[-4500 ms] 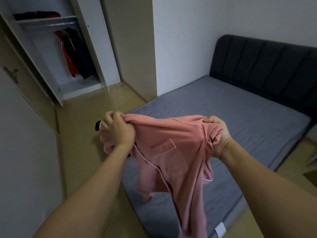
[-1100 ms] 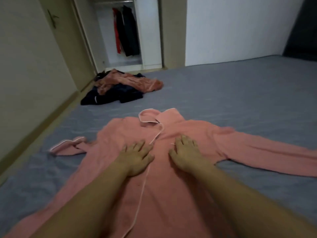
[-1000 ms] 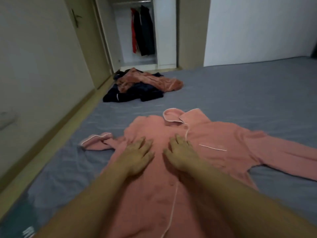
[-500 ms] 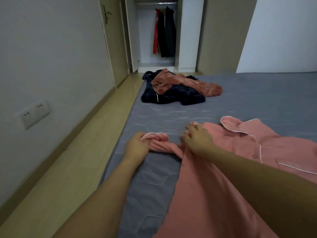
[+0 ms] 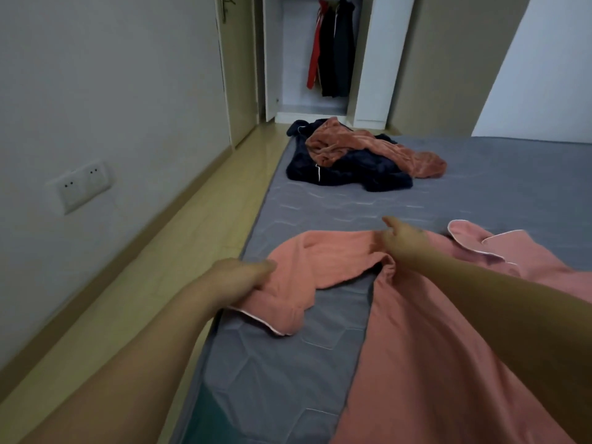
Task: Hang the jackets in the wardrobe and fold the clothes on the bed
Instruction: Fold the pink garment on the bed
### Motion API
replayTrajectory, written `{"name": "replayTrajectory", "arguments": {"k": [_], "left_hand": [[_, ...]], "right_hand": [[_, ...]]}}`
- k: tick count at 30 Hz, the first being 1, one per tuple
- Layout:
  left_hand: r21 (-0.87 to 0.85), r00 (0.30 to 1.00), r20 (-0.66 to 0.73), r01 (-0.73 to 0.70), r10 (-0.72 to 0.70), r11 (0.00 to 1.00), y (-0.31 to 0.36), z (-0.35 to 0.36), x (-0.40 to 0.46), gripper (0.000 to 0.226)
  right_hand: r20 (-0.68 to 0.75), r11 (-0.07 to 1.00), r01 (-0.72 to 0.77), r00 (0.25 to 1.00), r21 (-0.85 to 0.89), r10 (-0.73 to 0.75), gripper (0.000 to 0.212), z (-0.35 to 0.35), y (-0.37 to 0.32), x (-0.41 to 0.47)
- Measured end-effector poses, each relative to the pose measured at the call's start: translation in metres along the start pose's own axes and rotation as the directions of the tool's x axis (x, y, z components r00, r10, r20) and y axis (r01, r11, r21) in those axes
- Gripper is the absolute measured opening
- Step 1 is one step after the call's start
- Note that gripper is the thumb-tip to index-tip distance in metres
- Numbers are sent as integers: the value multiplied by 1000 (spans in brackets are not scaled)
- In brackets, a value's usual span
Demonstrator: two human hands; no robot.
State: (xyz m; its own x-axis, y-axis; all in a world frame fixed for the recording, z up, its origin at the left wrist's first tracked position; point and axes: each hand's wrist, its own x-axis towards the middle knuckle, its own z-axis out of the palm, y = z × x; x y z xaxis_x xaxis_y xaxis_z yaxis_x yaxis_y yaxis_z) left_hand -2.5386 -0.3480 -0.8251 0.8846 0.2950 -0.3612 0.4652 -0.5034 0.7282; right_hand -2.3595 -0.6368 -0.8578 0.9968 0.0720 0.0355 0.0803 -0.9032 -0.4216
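— Since half a second back, what's changed on the bed (image 5: pixel 320 206)?

— Mostly the sleeve (image 5: pixel 323 261). It was bunched between the hands; now it's drawn out sideways toward the mattress edge, and the view has dipped a little.

— And the shirt (image 5: pixel 426 363) itself?

— Spread flat on the near side of the bed, collar (image 5: pixel 474 238) away from the person, body running down to the bottom right. Soft, light cloth, no stiffness at all (it wrinkles wherever it's touched), so I'd judge it slides easily on the mattress and needs pinning at one point while another is pulled.

— Hands?

— Left hand (image 5: pixel 237 280) is closed on the sleeve's cuff end, pinching the fabric. Right hand (image 5: pixel 403 241) lies on the shoulder seam with a finger out; whether it grips or only presses, I cannot tell.

— Best holds?

— Cuff and shoulder seam, as now; then fold the sleeve across the body.

— Anything else?

— A pile (image 5: pixel 358 161) of dark and rust clothes well apart, nearer the wardrobe (image 5: pixel 368 59), where jackets (image 5: pixel 333 49) hang.
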Motion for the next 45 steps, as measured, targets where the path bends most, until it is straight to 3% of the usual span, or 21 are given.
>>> {"name": "replayTrajectory", "arguments": {"k": [3,5,7,9,11,15,17,19,20,22,24,26,28,29,31,33,35,37,41,43,45], "left_hand": [[483,999,-25,42,-34,874,0,10,6,51],[511,998,-34,66,-57,857,0,-2,8,44],[440,993,-81,115,-88,891,-2,-25,8,29],[287,982,-50,190,-183,939,-6,-41,6,26],[298,955,74,253,-287,920,-7,-38,-4,40],[413,981,79,128,-176,902,-7,-18,-13,24],[184,998,30,43,-49,982,-13,-25,-13,10],[-196,985,-154,-105,75,975,-22,-40,-11,11],[-366,956,-286,-174,68,914,-26,-47,-10,18],[-626,880,-464,-246,-101,740,-39,-55,-1,29],[-817,874,-376,-155,-308,556,-52,-48,11,23],[-916,925,-84,74,-369,395,-65,-30,22,10],[-918,946,197,270,-257,291,-68,-10,26,37],[-910,952,237,287,-193,299,-68,-1,29,45],[-906,971,131,199,-200,374,-64,10,40,34],[-904,943,-26,119,-332,411,-62,14,47,21],[-963,901,-67,54,-429,265,-64,0,54,21],[-987,867,-124,-58,-483,149,-64,-28,60,14],[-956,862,-289,-283,-417,77,-31,-88,61,18],[-926,838,-354,-377,-415,28,5,-93,53,16],[-911,860,-390,-411,-329,6,46,-80,38,16]], "right_hand": [[243,969,170,962,-180,-123,88,17,-25,3],[373,926,281,911,-251,-175,102,33,-42,2],[397,910,310,899,-274,-186,101,41,-55,6],[349,918,294,917,-264,-193,89,41,-69,16],[355,924,299,913,-240,-204,67,41,-84,23],[327,848,437,882,-300,-339,19,48,-120,25],[165,861,419,907,-288,-387,15,41,-135,28],[-21,916,345,934,-205,-356,17,37,-142,33],[-59,932,316,942,-176,-331,21,40,-142,33],[2,932,305,951,-197,-310,44,53,-138,22],[57,914,324,946,-244,-320,67,70,-130,2],[19,904,350,934,-246,-357,72,79,-120,-16],[-30,895,385,915,-226,-402,72,79,-108,-31],[-15,885,412,905,-219,-425,74,77,-101,-38],[58,877,426,904,-222,-424,83,72,-85,-49],[80,891,327,945,-316,-318,82,63,-68,-54],[64,867,196,980,-458,-187,62,51,-57,-54],[124,831,220,976,-512,-182,39,43,-53,-52],[359,906,370,889,-203,-283,11,33,-60,-56],[410,973,226,883,53,-228,7,24,-60,-62],[376,939,-43,922,340,-93,11,7,-56,-66]]}}
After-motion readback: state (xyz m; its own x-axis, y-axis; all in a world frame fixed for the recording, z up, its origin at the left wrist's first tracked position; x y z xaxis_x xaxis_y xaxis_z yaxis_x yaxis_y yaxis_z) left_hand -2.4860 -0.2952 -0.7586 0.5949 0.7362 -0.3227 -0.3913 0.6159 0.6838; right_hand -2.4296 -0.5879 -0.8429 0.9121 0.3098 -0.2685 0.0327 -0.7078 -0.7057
